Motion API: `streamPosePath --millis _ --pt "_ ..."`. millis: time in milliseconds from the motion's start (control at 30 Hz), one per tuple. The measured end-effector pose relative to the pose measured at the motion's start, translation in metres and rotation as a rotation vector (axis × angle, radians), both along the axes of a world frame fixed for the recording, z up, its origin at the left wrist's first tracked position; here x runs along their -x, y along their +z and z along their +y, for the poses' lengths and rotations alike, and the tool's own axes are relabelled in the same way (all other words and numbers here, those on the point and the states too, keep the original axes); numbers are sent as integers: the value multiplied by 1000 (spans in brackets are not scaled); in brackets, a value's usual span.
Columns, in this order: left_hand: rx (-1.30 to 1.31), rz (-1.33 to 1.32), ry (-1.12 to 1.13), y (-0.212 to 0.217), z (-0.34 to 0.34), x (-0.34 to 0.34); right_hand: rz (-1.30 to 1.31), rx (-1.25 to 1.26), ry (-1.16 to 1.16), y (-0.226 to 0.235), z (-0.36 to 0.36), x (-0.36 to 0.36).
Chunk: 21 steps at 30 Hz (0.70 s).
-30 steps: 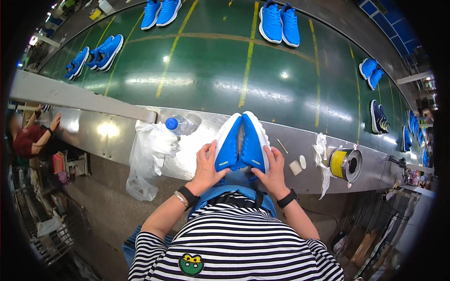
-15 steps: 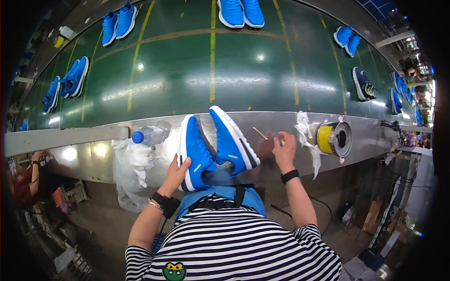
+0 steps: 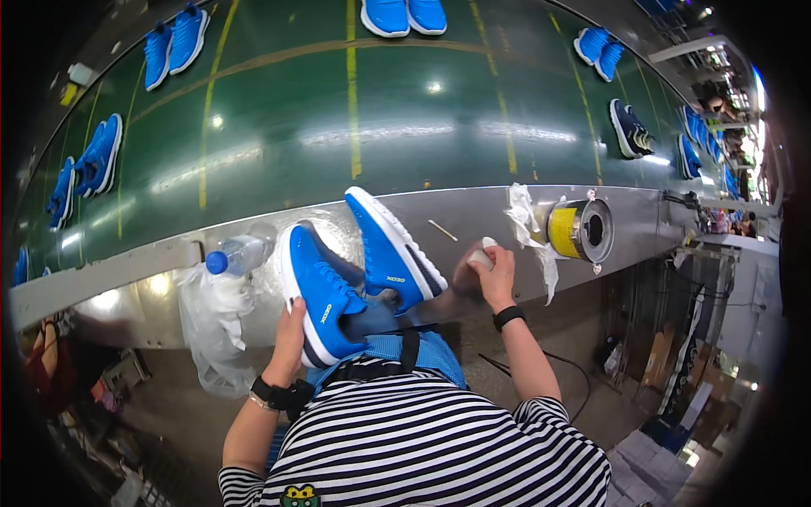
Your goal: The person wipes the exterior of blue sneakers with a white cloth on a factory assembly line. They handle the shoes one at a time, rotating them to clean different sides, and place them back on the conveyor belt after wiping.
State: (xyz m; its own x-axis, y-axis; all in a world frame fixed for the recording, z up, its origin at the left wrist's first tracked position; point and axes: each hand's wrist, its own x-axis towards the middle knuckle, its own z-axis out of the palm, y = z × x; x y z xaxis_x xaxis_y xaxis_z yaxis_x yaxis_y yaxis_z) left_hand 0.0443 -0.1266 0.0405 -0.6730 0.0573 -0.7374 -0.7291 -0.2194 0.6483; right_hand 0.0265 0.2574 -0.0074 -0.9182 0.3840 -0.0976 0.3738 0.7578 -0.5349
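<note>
Left hand (image 3: 287, 334) fingers wrapped on blue shoe (image 3: 319, 291) heel, second blue shoe (image 3: 390, 249) just beside — right hand (image 3: 490, 270) fingers pinching small white block (image 3: 481, 253) on metal surface (image 3: 473, 215)

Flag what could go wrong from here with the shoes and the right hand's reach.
The left hand alone steadies the blue shoe pair at the metal ledge; the tilted shoes might slip off. The right hand, grasping a small white block, could nudge the thin stick away.

A black-and-white horizontally striped shirt (image 3: 422, 448) with a small green cartoon patch (image 3: 302, 495) is worn, and dark wristbands are fitted on the left wrist (image 3: 279, 393) and right wrist (image 3: 508, 317).
</note>
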Motion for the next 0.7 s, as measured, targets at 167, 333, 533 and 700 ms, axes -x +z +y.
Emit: streamPosePath --millis 167,333,533,700 --pt "-7 -34 -21 -4 3 1 125 67 -194 2 13 -12" --pt "1 -55 -23 17 6 4 87 -63 -45 -13 24 10" --pt "23 32 -6 21 8 -2 115 52 -76 21 7 30" --pt "27 52 -2 10 7 -10 61 510 219 109 -103 48"
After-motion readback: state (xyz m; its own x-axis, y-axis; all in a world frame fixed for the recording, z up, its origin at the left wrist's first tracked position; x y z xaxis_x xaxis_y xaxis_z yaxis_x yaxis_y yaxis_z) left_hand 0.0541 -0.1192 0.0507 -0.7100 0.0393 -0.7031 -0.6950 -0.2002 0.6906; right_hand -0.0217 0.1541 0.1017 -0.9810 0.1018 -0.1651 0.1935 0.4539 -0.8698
